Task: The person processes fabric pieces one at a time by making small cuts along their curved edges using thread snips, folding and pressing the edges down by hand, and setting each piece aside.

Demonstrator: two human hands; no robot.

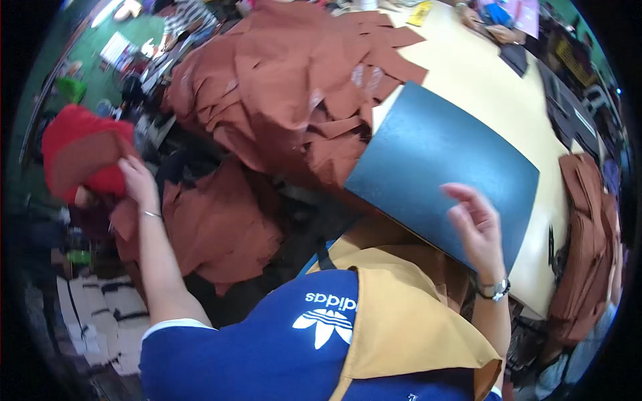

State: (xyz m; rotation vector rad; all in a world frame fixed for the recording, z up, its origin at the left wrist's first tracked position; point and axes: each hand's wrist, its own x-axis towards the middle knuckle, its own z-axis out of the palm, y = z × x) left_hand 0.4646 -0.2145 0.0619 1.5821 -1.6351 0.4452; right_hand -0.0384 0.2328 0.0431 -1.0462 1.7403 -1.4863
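Pale table (478, 70) w/ 1 yellow packet (419, 13) nr far edge; pink sheet (525, 17), blue item (496, 14) to its rt. Upper L: blk/wht striped fabric (190, 19), green item (71, 88). Lower L: white pieces (87, 341) w/ blk bands.

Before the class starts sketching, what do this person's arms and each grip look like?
The left sleeve is short, blue and white-hemmed; the right is mostly hidden. The left grip is ungloved, with a thin silvery bangle; the right grip, also ungloved, has a dark-strapped, silvery watch.
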